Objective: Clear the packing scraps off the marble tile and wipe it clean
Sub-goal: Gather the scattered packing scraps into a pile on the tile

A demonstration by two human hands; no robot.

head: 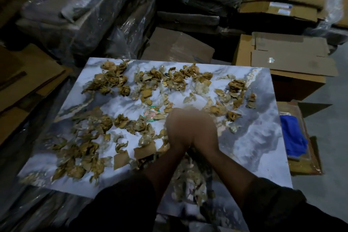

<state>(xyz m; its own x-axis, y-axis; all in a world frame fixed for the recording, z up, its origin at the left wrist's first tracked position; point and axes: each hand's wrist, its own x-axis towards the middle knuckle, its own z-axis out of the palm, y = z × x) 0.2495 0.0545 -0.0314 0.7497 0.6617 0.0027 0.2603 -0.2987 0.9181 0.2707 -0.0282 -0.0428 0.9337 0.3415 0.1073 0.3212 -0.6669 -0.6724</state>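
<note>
The white and grey marble tile (254, 137) lies flat in front of me. Brown paper bits and clear film packing scraps (113, 83) cover most of it, in clumps along the far edge and on the left half. My left hand (178, 128) and my right hand (204, 128) are side by side at the tile's middle, backs up and blurred by motion, with fingers stretched forward over the scraps. More blurred scraps (188, 184) lie between my forearms at the near edge. A blue cloth (292, 135) rests on a box to the right of the tile.
Plastic-wrapped packages (84, 15) are stacked behind and to the left. Cardboard boxes (282, 58) stand at the back right and along the right side. A round red and green sticker (150, 114) sits on the tile just left of my hands. Grey floor shows at far right.
</note>
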